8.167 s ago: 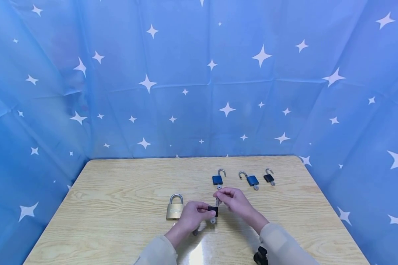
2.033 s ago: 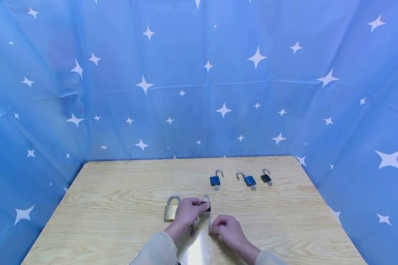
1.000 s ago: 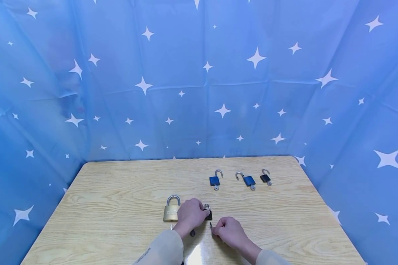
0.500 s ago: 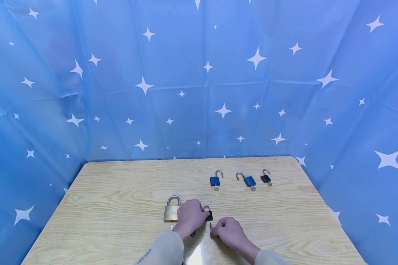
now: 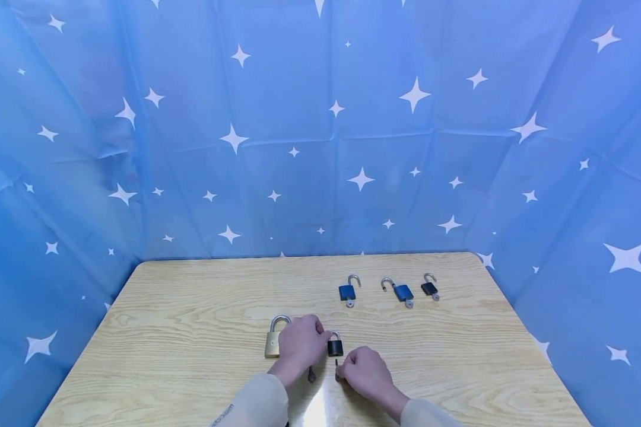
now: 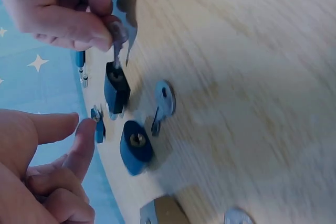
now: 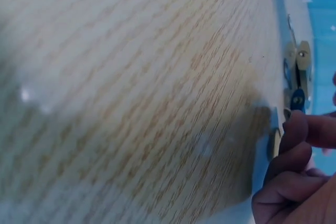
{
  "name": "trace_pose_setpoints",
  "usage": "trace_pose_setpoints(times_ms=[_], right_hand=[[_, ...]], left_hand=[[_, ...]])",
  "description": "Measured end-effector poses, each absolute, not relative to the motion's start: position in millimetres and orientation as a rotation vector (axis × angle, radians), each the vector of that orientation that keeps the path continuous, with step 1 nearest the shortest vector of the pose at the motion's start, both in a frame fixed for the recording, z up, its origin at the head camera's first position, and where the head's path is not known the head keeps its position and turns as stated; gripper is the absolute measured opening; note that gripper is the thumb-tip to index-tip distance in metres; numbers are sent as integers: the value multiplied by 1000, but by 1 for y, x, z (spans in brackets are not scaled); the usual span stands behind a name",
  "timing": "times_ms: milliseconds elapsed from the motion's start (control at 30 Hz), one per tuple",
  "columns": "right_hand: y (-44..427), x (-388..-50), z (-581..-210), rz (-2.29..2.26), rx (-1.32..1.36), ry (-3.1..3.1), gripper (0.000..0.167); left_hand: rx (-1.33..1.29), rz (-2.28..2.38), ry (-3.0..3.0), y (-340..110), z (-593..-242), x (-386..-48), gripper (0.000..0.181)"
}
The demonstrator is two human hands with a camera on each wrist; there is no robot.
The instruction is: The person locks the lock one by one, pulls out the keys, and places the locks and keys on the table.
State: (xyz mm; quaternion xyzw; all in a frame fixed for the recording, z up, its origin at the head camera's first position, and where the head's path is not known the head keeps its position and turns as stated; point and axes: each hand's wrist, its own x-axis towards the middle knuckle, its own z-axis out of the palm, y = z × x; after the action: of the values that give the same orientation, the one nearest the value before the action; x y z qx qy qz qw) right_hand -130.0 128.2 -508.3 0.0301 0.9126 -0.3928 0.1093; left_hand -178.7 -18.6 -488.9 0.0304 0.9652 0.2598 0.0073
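Right hand (image 5: 365,370): I see thumb and finger pinching a key (image 6: 119,38), tip right by the black padlock (image 5: 335,348); contact, can't tell.
Left hand (image 5: 303,341): loosely bent, holding nothing, near that shackle.
Next over: blue padlock (image 6: 135,157), loose key (image 6: 167,107) beside it, brass padlock (image 5: 271,345).
Far back: three smaller padlocks (image 5: 347,292), shackles swung out.

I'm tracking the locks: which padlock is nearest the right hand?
The black padlock just beyond the key pinched by the right hand; every other padlock, including the open black one at far right, is farther away.
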Motion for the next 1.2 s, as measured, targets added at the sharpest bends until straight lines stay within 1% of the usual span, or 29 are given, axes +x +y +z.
trace_pose_setpoints(times_ms=[233,467,833,1200], right_hand=[[128,-132,-509,-1064,81,2759,24],[128,-135,-509,-1001,73,2763,29],[126,-134,-509,-942,82,2789,34],[124,-134,-508,-885,97,2810,30]], left_hand=[[117,791,3031,-26,-485,-174,24],[133,790,3048,-29,-488,-171,22],[125,776,3047,-32,-493,-172,25],[128,757,3055,-34,-491,-173,21]])
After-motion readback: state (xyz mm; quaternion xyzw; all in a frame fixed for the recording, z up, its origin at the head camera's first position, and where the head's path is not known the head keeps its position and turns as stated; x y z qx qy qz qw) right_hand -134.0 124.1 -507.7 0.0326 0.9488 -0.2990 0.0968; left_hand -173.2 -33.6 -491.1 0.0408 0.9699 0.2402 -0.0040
